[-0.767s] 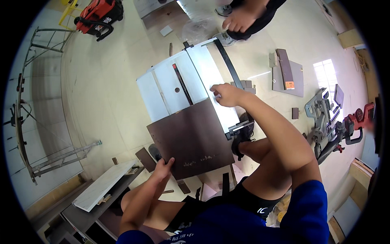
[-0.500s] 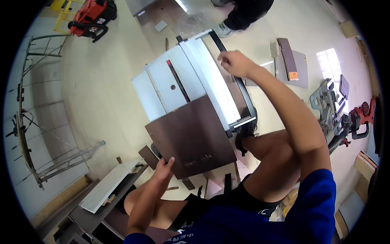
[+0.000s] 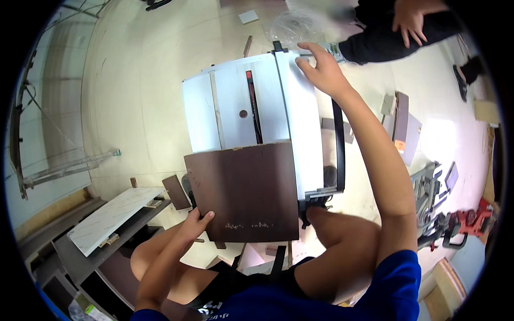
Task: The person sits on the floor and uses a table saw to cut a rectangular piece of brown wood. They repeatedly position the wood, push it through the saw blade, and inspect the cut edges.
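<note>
A table saw with a pale metal top stands before me, its dark blade slot running away from me. Over the near part of the top lies a dark brown board, which covers the slot's near end. My left hand grips the board's near left edge, thumb on top and fingers underneath. At the far right of the saw, my right hand has thumb and forefinger apart beside the far end of the long rip fence. Whether it touches the metal there, I cannot tell. A black rail runs along the right side.
Another person's hand rests on a dark trouser leg at the far right. Board offcuts and a red-and-grey power saw are on the right. A marbled white panel lies on dark cabinets at the left.
My right hand has gone from the black rail to the fence's far end, its fingers spreading. My left hand keeps hold of the board. The view has turned, and another person's hand now shows.
</note>
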`<state>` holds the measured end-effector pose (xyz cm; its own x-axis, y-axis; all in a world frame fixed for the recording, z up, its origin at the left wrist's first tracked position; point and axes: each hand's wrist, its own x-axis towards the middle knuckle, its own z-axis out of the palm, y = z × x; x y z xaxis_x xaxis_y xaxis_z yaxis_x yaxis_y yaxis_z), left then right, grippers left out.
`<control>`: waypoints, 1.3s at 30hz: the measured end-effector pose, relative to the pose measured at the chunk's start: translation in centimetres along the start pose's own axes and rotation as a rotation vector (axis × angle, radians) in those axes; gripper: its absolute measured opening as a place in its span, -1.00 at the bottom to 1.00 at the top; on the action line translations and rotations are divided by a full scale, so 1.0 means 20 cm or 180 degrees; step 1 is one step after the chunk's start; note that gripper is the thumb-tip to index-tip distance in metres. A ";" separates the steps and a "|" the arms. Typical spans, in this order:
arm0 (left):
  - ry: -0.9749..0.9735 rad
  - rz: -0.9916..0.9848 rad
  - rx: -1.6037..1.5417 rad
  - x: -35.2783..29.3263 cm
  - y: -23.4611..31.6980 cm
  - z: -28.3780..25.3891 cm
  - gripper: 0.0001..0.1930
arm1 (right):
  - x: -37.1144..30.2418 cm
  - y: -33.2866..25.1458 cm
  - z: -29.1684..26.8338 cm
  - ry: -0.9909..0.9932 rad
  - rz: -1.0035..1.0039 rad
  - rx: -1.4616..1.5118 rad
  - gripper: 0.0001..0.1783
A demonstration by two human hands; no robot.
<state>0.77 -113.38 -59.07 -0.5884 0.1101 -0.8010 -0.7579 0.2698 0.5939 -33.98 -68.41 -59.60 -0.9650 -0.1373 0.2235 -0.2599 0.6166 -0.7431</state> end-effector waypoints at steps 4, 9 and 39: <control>-0.0012 -0.0324 0.0549 -0.03 0.17 0.01 -0.54 | 0.32 0.10 0.15 -0.0571 0.0308 -0.0192 -0.51; -0.0315 -0.0360 0.0648 -0.02 0.22 -0.01 -0.45 | 0.46 0.13 0.32 -0.0861 0.0525 -0.0038 -0.40; -0.0181 0.0223 0.0596 0.01 0.03 -0.01 -0.58 | 0.17 -0.02 0.15 0.0275 -0.0359 -0.0451 -0.47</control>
<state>0.20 -113.30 -58.79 -0.6170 0.1873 -0.7644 -0.6470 0.4322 0.6282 -37.19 -71.40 -60.37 -0.9218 -0.1483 0.3582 -0.3526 0.7048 -0.6156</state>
